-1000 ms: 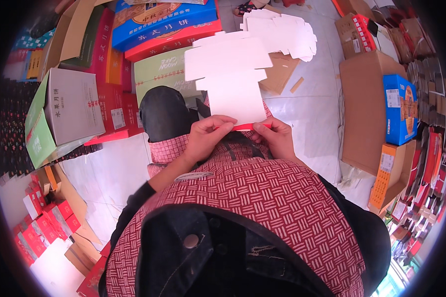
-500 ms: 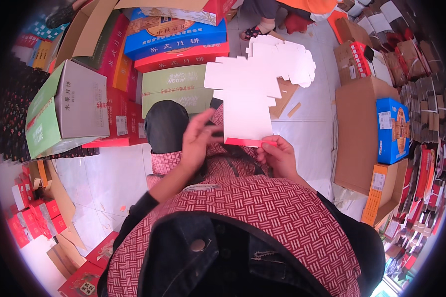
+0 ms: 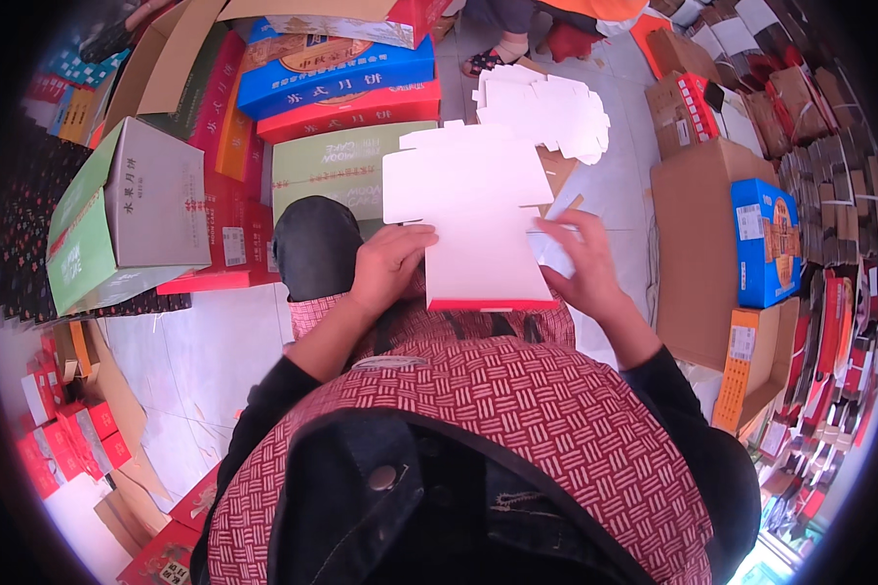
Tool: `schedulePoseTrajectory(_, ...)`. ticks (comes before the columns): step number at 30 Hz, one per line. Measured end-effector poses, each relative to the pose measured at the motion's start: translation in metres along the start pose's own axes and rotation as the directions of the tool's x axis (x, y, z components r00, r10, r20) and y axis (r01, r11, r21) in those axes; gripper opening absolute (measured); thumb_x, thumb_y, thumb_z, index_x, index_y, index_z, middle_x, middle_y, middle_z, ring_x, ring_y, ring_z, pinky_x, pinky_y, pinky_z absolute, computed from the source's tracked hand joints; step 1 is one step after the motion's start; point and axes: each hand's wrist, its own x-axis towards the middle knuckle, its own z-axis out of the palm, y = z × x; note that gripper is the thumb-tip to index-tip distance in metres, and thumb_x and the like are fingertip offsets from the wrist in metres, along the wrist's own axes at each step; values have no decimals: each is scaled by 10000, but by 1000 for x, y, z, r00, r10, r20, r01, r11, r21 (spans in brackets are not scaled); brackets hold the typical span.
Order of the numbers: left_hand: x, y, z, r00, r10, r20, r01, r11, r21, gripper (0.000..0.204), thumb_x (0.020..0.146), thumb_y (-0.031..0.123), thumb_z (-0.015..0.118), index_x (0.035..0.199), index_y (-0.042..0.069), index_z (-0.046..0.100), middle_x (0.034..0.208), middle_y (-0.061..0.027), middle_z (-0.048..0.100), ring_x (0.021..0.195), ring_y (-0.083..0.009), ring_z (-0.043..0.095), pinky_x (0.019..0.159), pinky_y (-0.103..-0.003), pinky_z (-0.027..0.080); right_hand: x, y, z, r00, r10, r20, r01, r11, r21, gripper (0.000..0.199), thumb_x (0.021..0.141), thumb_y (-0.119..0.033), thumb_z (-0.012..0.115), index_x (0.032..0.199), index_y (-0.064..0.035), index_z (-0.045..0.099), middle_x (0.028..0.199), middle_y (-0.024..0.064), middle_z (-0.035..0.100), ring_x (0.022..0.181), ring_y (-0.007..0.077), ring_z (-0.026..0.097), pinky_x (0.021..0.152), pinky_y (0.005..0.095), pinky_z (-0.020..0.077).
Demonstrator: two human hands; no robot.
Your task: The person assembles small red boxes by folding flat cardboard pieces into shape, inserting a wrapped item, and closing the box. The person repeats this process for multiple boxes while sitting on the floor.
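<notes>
A flat white cardboard box blank (image 3: 483, 249) lies over my lap, its near edge folded up in a red strip. Side flaps stick out from its far part. My left hand (image 3: 388, 261) is closed at the blank's left edge, fingertips pinching it beside the notch under the left flap. At the opposite edge my right hand (image 3: 587, 261) has its fingers apart, the tips close to the right side; whether they touch it I cannot tell. Just beyond lies a pile of similar white blanks (image 3: 546, 102).
Stacked blue (image 3: 337, 83), red and green gift boxes (image 3: 327, 161) stand ahead on the left, with a grey-and-green box (image 3: 156, 200) beside them. On the right are a large brown carton (image 3: 698, 253), a blue box (image 3: 766, 244) and bundled flat cardboard. Another person's foot (image 3: 502, 54) shows at the top.
The blank has come nearer to me and slid off the pile's edge. My left hand has closed on its left edge; my right hand has left the red strip and moved up the right side.
</notes>
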Motion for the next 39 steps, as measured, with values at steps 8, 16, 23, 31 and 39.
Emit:
schedulePoseTrajectory(8,-6,7,7,985,163,52,-171,933,315,118,751,157,662,845,85,661,837,-34,603,820,-229,519,749,-357,371,4,19,45,959,-191,211,159,975,157,222,701,-137,643,915,-79,632,887,45,587,903,229,545,820,346,394)
schedulePoseTrajectory(16,0,-7,29,837,-497,230,460,865,199,167,767,228,659,738,67,622,815,-60,584,859,-264,528,798,-398,372,9,16,67,670,468,577,-675,708,209,285,777,-195,678,986,-9,623,929,165,622,821,320,592,740,373,468)
schedulePoseTrajectory(23,-11,7,0,973,193,129,-213,963,162,138,671,52,654,787,101,597,986,-42,629,999,-259,543,901,-456,376,-13,24,34,917,-131,377,138,990,8,548,668,-113,700,1195,-95,549,1244,106,522,1147,304,481,901,380,399)
schedulePoseTrajectory(31,14,12,-2,914,279,296,-370,872,322,240,684,51,620,922,72,605,1142,-74,588,1117,-255,519,1037,-427,336,-7,29,55,947,-221,234,214,975,57,446,729,-123,584,1171,-66,570,1198,89,558,1135,279,505,934,336,393)
schedulePoseTrajectory(39,22,3,-2,876,271,399,-368,910,189,292,700,108,633,991,81,632,969,-58,600,944,-256,554,844,-381,429,-6,29,37,944,-205,259,175,975,135,380,736,-112,613,1114,-70,596,1092,123,583,994,319,559,853,415,453)
